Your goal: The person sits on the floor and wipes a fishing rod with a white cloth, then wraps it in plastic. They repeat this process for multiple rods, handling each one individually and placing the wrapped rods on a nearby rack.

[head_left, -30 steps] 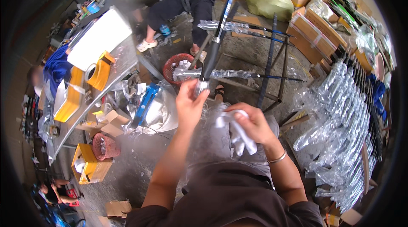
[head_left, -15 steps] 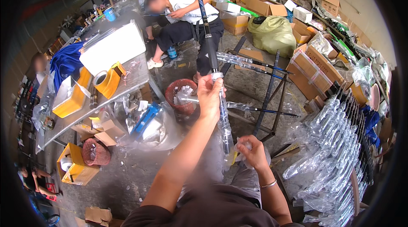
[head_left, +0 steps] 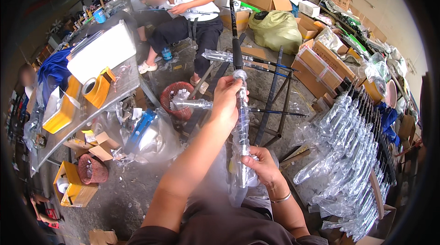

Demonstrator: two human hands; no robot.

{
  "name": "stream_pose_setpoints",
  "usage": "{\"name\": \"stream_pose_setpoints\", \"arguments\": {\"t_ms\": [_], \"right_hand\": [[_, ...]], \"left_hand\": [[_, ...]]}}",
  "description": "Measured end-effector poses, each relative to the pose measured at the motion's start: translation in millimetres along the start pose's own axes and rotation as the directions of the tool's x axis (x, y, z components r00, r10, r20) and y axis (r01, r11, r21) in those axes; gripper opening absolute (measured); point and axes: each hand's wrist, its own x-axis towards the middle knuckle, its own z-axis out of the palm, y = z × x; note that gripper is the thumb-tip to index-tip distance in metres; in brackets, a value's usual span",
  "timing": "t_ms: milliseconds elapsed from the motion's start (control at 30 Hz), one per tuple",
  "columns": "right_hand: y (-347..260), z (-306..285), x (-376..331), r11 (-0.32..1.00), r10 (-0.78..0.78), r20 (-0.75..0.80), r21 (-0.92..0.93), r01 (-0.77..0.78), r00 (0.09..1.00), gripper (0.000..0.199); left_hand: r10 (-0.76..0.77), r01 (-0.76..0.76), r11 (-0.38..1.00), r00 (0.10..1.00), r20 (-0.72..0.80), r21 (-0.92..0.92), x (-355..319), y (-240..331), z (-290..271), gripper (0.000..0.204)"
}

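Note:
A black fishing rod stands nearly upright in front of me, its lower part inside a clear plastic sleeve. My left hand is closed round the wrapped rod near the sleeve's upper end. Lower down, my right hand grips the wrapped part, with its thumb on the plastic. The sleeve hangs past the right hand toward my lap. Behind the rod, other dark rods with plastic-wrapped ends rest across a metal frame.
Many plastic-wrapped rods lean in a row at right. A red basket stands beyond my left forearm. On the left, a table bears a tape roll and a white box. A seated person works ahead.
My right hand has moved up from the sleeve's lower end and taken hold of the wrapped rod. The rod is more upright, and the view has shifted to the right.

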Motion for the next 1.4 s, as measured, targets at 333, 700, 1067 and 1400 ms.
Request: {"name": "stream_pose_setpoints", "arguments": {"t_ms": [333, 700, 1067, 1400], "right_hand": [[-3, 7, -14, 0.998, -0.038, -0.051, 0.052, 0.041, 0.998, 0.035], [0, 8, -12, 0.998, -0.034, -0.053, 0.055, 0.037, 0.998, 0.033], [2, 9, -14, 0.998, -0.012, -0.05, 0.063, 0.015, 0.999, 0.031], [9, 6, -14, 0.973, -0.13, -0.06, -0.199, 0.116, 0.99, 0.032]], "left_hand": [[-0.107, 0.108, 0.993, 0.994, 0.014, -0.043, -3, -5, 5, 0.017], [-0.121, 0.121, 0.992, 0.993, -0.006, -0.036, -3, -7, 2, 0.017], [-0.104, 0.103, 0.994, 0.995, -0.005, -0.04, -3, -10, -2, 0.02], [-0.034, 0.035, 0.999, 0.998, -0.059, 0.026, 2, -18, -9, 0.021]]}}
